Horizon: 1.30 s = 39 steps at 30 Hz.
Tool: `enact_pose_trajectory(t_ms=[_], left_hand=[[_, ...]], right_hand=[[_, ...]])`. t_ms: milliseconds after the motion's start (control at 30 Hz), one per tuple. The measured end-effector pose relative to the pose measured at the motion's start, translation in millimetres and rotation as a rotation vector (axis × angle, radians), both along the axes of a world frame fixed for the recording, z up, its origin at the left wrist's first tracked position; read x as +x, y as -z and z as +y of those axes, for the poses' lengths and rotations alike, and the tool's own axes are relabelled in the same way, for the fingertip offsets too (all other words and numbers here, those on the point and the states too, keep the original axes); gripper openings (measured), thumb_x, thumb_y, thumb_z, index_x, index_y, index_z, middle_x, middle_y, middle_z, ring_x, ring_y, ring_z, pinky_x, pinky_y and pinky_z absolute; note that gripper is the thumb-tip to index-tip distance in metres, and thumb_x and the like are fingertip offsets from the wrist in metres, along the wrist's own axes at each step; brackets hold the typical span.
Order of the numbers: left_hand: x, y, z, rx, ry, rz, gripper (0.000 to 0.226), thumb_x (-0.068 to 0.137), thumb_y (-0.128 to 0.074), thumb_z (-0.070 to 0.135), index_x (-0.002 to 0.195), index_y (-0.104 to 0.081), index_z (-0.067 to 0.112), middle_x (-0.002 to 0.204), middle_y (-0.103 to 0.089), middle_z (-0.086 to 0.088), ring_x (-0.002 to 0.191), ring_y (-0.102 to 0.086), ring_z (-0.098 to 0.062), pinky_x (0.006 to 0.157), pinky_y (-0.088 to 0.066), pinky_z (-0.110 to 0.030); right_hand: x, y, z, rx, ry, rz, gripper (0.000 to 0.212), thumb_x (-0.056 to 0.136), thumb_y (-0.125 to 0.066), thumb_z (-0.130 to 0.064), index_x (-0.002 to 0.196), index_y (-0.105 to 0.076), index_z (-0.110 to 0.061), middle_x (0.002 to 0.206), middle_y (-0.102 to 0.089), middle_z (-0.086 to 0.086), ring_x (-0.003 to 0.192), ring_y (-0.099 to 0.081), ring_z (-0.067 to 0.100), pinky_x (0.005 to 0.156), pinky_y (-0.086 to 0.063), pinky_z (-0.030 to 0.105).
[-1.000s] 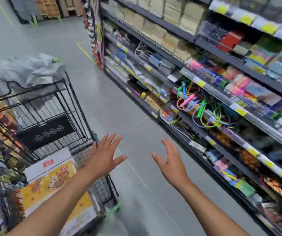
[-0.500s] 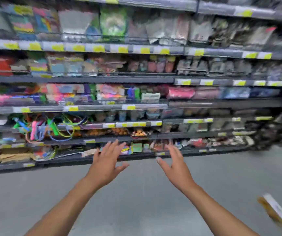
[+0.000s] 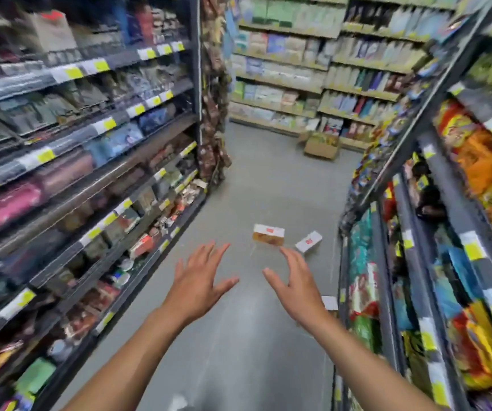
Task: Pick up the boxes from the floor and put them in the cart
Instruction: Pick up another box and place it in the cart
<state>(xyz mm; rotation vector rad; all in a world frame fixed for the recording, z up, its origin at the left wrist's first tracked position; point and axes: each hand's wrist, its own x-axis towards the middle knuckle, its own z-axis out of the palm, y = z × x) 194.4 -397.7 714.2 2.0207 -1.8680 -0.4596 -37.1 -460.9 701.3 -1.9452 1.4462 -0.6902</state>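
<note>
Two small boxes lie on the grey aisle floor ahead of me: an orange-and-white box (image 3: 268,235) and, to its right, a white box with a red mark (image 3: 308,241). Another white box (image 3: 329,302) shows partly behind my right wrist, near the right shelf's foot. My left hand (image 3: 198,280) and my right hand (image 3: 293,284) are stretched out in front of me, fingers spread, holding nothing, well short of the boxes. The cart is out of view.
Stocked shelves (image 3: 84,185) line the aisle's left side and snack shelves (image 3: 434,262) the right. An open cardboard carton (image 3: 321,146) stands on the floor at the far end, before a cross-aisle shelf (image 3: 313,69).
My view has swung right, away from the cart and past the shelf front, and now looks down the aisle at the boxes. Both hands stay spread and hold nothing.
</note>
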Motion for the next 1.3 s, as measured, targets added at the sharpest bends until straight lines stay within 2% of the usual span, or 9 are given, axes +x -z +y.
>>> enact_pose_trajectory(t_ms=[133,267,467,600,900,1000,1100,1200,1300], left_hand=[[-21,7,-54,0.044,0.162,0.015,0.091,0.08,-0.028,0.086,0.158,-0.012,0.044,0.17,-0.006,0.009,0.156,-0.003,-0.016,0.123,-0.01,-0.057],[-21,15,-109,0.059,0.277,0.004,0.081,0.093,-0.045,0.072,0.16,-0.011,0.041,0.17,-0.002,0.009,0.156,-0.001,-0.016,0.122,-0.01,-0.059],[-7,27,-202,0.081,0.425,-0.044,0.081,0.094,-0.045,0.07,0.16,-0.01,0.04,0.17,-0.001,0.009,0.156,0.002,-0.015,0.122,-0.01,-0.062],[-15,42,-242,0.123,0.502,-0.079,0.08,0.094,-0.045,0.071,0.159,-0.009,0.041,0.17,-0.004,0.007,0.156,-0.003,-0.018,0.12,-0.01,-0.063],[-70,113,-314,0.251,0.632,-0.075,0.078,0.095,-0.047,0.066,0.159,-0.009,0.042,0.17,-0.002,0.006,0.156,0.001,-0.019,0.121,-0.007,-0.063],[-97,162,-342,0.288,0.643,-0.091,0.082,0.093,-0.049,0.069,0.158,-0.008,0.043,0.17,-0.002,0.006,0.156,0.002,-0.02,0.121,-0.01,-0.064],[-129,229,-373,0.339,0.611,-0.16,0.095,0.082,-0.058,0.075,0.157,-0.006,0.047,0.17,-0.004,0.005,0.156,-0.001,-0.025,0.119,-0.019,-0.064],[-167,312,-408,0.394,0.584,-0.197,0.1,0.078,-0.062,0.076,0.157,-0.007,0.046,0.17,-0.006,0.003,0.156,-0.005,-0.028,0.116,-0.025,-0.065],[-211,418,-436,0.434,0.56,-0.236,0.094,0.084,-0.063,0.066,0.158,-0.013,0.038,0.169,-0.015,0.001,0.154,-0.014,-0.028,0.112,-0.035,-0.059]], right_hand=[[-23,1,-23,-0.008,0.164,0.025,0.081,0.09,-0.057,-0.066,0.151,-0.042,-0.015,0.155,-0.04,0.002,0.144,-0.037,0.017,0.116,-0.028,0.027],[-35,2,-54,0.007,0.265,0.052,0.07,0.097,-0.064,-0.046,0.155,-0.037,-0.016,0.16,-0.033,0.001,0.148,-0.029,0.015,0.111,-0.018,0.016],[-54,13,-103,0.046,0.442,0.078,0.071,0.096,-0.06,-0.05,0.155,-0.037,-0.017,0.162,-0.03,0.004,0.151,-0.025,0.017,0.12,-0.019,0.027],[-73,22,-115,0.088,0.523,0.123,0.079,0.092,-0.051,-0.063,0.156,-0.035,-0.019,0.162,-0.03,0.002,0.15,-0.028,0.019,0.122,-0.028,0.047],[-126,78,-174,0.195,0.557,0.302,0.068,0.1,-0.057,-0.05,0.157,-0.03,-0.024,0.162,-0.028,-0.003,0.147,-0.032,0.019,0.117,-0.033,0.043],[-152,129,-210,0.278,0.542,0.368,0.074,0.097,-0.059,-0.054,0.158,-0.029,-0.023,0.161,-0.03,-0.001,0.146,-0.034,0.024,0.115,-0.038,0.051],[-186,208,-253,0.369,0.467,0.451,0.084,0.09,-0.067,-0.054,0.157,-0.027,-0.021,0.16,-0.032,0.007,0.147,-0.032,0.033,0.116,-0.037,0.052],[-214,288,-296,0.408,0.376,0.574,0.092,0.088,-0.075,-0.043,0.159,-0.023,-0.019,0.164,-0.027,0.011,0.15,-0.025,0.034,0.12,-0.031,0.05],[-247,393,-334,0.416,0.26,0.719,0.092,0.083,-0.077,-0.042,0.156,-0.026,-0.019,0.158,-0.032,0.009,0.145,-0.031,0.032,0.114,-0.037,0.05]])
